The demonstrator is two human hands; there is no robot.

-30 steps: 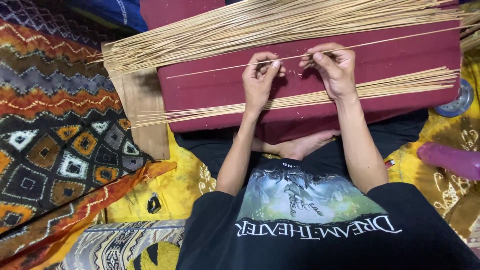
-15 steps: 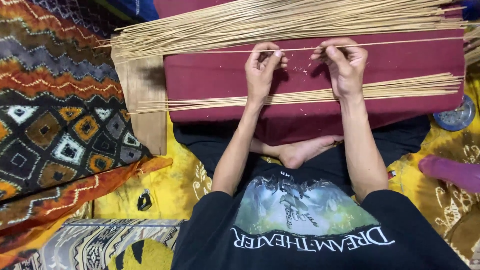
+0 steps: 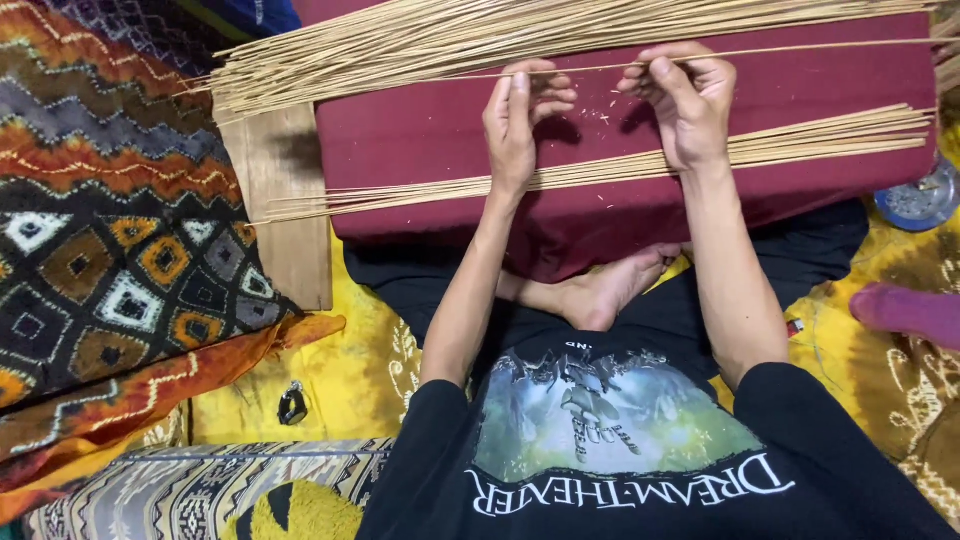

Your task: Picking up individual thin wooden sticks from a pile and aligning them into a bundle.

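Observation:
A maroon cloth (image 3: 420,140) covers a low board across my lap. My left hand (image 3: 518,125) and my right hand (image 3: 688,105) both pinch one thin bamboo stick (image 3: 820,47) that runs sideways over the cloth, just below a big pile of like sticks (image 3: 450,35) at the far edge. A smaller flat row of sticks (image 3: 810,145) lies under my wrists. Small shavings dot the cloth between my hands. My bare foot (image 3: 600,290) shows under the cloth's near edge.
A bare wooden board end (image 3: 285,210) sticks out at the left. Patterned fabrics (image 3: 100,250) lie further left over a yellow cloth (image 3: 340,380) with a small black object (image 3: 292,403). A round blue-grey dish (image 3: 915,200) and a magenta shape (image 3: 905,310) are at the right.
Both hands have carried the single stick away from the near row, up toward the big pile. The left hand's fingers have curled more tightly on it.

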